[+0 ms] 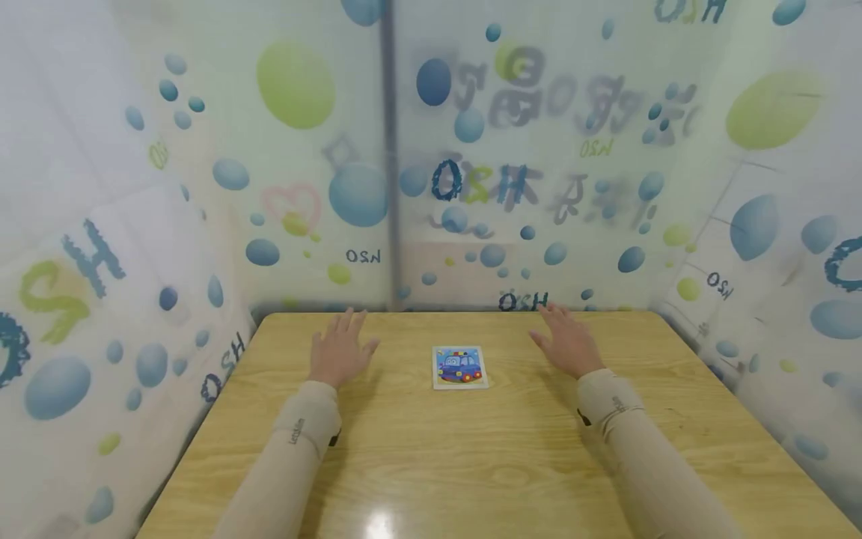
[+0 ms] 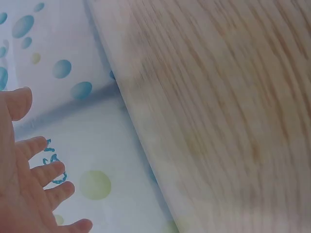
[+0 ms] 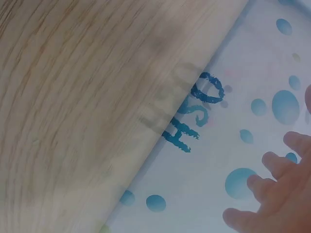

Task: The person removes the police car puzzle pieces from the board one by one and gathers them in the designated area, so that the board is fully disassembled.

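A small square picture card (image 1: 461, 367) with a white border and a blue cartoon police car lies on the wooden table (image 1: 465, 464), between the two hands. To its left, my left hand (image 1: 342, 350) reaches out over the table with its fingers extended, holding nothing. My right hand (image 1: 568, 343) is to the right of the card, likewise stretched out and bare of any object. Neither hand touches the card. Both wrist views show spread fingers near the table's edge, and the card appears in neither of them.
Pale curtains (image 1: 296, 172) printed with blue and green dots and "H2O" lettering stand behind the table's far edge and along both sides. A bright light reflection (image 1: 380, 524) shows on the near part of the tabletop.
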Demonstrator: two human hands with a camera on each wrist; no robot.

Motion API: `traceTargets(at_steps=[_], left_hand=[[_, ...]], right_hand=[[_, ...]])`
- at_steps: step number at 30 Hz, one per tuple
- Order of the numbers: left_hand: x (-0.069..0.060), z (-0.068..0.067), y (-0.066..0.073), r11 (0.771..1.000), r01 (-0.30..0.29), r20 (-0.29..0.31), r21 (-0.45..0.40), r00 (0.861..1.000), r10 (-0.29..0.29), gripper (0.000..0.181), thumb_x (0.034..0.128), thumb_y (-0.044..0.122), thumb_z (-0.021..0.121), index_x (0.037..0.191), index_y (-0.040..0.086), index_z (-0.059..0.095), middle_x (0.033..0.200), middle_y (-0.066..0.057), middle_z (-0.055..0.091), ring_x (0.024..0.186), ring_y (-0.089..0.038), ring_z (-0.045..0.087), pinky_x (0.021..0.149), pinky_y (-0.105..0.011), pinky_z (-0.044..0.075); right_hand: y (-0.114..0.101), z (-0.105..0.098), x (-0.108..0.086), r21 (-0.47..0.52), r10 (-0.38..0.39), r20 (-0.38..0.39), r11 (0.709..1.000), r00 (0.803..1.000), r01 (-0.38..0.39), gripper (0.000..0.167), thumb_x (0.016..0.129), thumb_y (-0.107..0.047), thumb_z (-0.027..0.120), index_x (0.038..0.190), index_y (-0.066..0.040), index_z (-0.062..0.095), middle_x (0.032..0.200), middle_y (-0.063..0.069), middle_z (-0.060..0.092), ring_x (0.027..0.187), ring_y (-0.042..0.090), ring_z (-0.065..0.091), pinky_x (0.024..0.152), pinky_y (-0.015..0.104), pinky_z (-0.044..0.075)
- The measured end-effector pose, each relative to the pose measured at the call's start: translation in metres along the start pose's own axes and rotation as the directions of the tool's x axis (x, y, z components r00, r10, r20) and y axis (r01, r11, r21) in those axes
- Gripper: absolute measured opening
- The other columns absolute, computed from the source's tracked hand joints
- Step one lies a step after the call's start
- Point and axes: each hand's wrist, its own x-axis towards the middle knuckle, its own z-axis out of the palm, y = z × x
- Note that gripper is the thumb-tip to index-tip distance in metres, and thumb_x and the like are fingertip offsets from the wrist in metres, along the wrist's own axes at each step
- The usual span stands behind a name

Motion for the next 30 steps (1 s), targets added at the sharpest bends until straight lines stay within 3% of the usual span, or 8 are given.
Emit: traceTargets(at_steps=[8,14,20,26,30], left_hand=[[0.003,0.002,0.013,0.999,-0.027,0.001,-0.020,1.000,0.027,0.070,0.1037,0.051,0.048,0.158,0.010,0.032,0.162,-0.019,0.031,0.147,-0.042,0.030,0.108,-0.073,0.031],[0.005,0.008,0.024,0.998,-0.055,0.048,-0.029,0.997,0.056,0.073,0.1035,0.053,0.047,0.159,0.010,0.029,0.162,-0.019,0.030,0.147,-0.041,0.031,0.108,-0.072,0.032],[0.006,0.015,0.032,0.997,-0.074,0.062,-0.032,0.995,0.076,0.072,0.1036,0.053,0.046,0.159,0.010,0.030,0.162,-0.019,0.031,0.147,-0.041,0.032,0.109,-0.071,0.032],[0.010,0.015,0.044,0.995,-0.086,0.099,-0.057,0.991,0.091,0.072,0.1035,0.053,0.047,0.158,0.008,0.033,0.161,-0.020,0.033,0.146,-0.041,0.032,0.111,-0.070,0.030],[0.014,0.022,0.048,0.993,-0.100,0.123,-0.063,0.987,0.107,0.071,0.1034,0.053,0.047,0.157,0.008,0.034,0.160,-0.019,0.034,0.146,-0.041,0.033,0.111,-0.070,0.030]], right_hand=[[-0.011,0.004,0.003,0.065,-0.048,-0.006,0.997,0.999,0.048,0.068,0.106,-0.040,0.051,0.158,-0.003,0.028,0.163,0.023,0.027,0.148,0.046,0.024,0.113,0.075,0.018],[-0.023,0.005,0.002,0.185,-0.045,0.027,0.982,0.999,0.039,0.070,0.106,-0.034,0.053,0.159,0.002,0.022,0.163,0.024,0.024,0.147,0.046,0.027,0.119,0.064,0.019],[-0.033,0.014,0.004,0.263,-0.052,0.103,0.965,0.993,0.023,0.071,0.107,-0.032,0.052,0.161,-0.001,0.017,0.165,0.024,0.021,0.147,0.047,0.025,0.119,0.062,0.020],[-0.043,0.026,0.006,0.297,-0.071,0.212,0.955,0.975,0.004,0.074,0.106,-0.032,0.055,0.161,-0.003,0.015,0.166,0.023,0.017,0.150,0.045,0.019,0.120,0.065,0.013],[-0.050,0.033,0.008,0.318,-0.105,0.248,0.948,0.963,0.021,0.077,0.105,-0.031,0.057,0.161,-0.001,0.015,0.166,0.022,0.016,0.151,0.045,0.018,0.120,0.064,0.013]])
